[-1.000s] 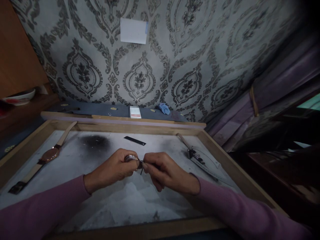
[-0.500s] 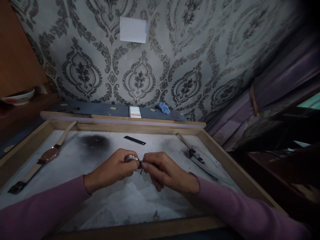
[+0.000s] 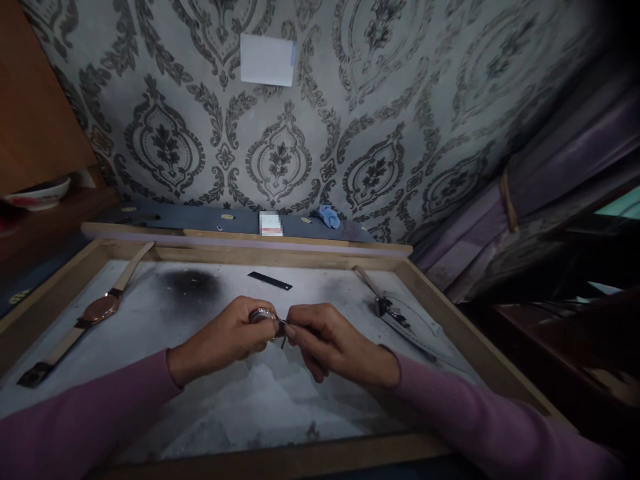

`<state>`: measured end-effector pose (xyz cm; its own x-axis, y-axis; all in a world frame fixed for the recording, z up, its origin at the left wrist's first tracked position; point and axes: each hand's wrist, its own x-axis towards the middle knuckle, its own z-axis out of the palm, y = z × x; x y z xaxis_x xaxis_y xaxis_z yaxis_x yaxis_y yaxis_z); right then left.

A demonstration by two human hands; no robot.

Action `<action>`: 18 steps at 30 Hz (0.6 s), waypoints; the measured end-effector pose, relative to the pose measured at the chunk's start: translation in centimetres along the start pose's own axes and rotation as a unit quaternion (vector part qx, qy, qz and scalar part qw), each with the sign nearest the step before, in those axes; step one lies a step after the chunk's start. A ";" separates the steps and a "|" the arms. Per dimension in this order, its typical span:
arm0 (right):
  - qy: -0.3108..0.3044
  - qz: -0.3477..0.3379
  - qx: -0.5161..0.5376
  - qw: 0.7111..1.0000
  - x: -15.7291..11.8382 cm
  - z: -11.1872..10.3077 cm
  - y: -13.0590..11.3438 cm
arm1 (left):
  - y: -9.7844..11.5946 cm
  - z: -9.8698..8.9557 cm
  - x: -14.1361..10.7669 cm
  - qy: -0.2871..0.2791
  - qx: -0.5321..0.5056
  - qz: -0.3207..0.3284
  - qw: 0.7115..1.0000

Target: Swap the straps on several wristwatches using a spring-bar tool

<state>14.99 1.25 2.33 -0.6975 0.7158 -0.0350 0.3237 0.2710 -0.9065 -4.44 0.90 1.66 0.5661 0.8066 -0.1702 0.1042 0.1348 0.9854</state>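
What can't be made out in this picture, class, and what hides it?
All in the head view:
Round case: much of its edge, covered by the left hand.
Thin dark piece: partly covered by the right hand; too small to identify.
White packet: its printing, pixelated and too small.
Left sleeve: cut off by the picture's left edge.

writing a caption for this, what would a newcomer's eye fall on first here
Probably the left hand gripping a round, shiny watch-like piece over the middle of the wooden tray, with the right hand pinching a thin dark piece beside it. Next, the rose-gold watch lying along the tray's left side, then the boldly patterned wallpaper behind.
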 end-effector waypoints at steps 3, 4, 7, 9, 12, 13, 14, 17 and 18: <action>-0.003 -0.005 -0.002 1.000 0.0 0.0 0.1 | 0.1 0.0 -0.1 0.001 0.017 0.005 1.000; -0.002 -0.002 -0.001 1.000 0.0 0.0 0.1 | 0.1 0.1 -0.1 0.001 0.020 0.006 1.000; 0.003 0.006 0.002 1.000 0.0 0.1 0.0 | 0.0 0.1 0.0 0.003 0.013 0.004 1.000; 0.004 0.006 0.002 1.000 0.0 0.1 -0.1 | 0.0 0.1 0.0 0.005 0.005 0.003 1.000; 0.006 0.004 0.007 1.000 0.0 0.1 -0.1 | -0.1 0.0 0.1 0.003 -0.003 0.003 1.000; 0.006 0.004 0.009 1.000 -0.1 0.1 -0.1 | -0.2 0.0 0.0 0.002 -0.006 0.004 1.000; 0.007 0.004 0.010 1.000 -0.1 0.1 0.0 | -0.2 0.0 0.0 0.000 -0.010 0.003 1.000; 0.007 0.007 0.010 1.000 -0.1 0.1 0.1 | -0.2 -0.1 -0.1 -0.002 -0.014 0.006 1.000; 0.007 0.007 0.010 1.000 -0.1 0.1 0.2 | -0.2 -0.1 -0.1 -0.003 -0.014 0.007 1.000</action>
<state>15.04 1.18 2.16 -0.6832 0.7290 -0.0424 0.3215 0.2481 -0.9138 -4.58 0.88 1.47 0.5729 0.8046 -0.1558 0.0737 0.1388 0.9876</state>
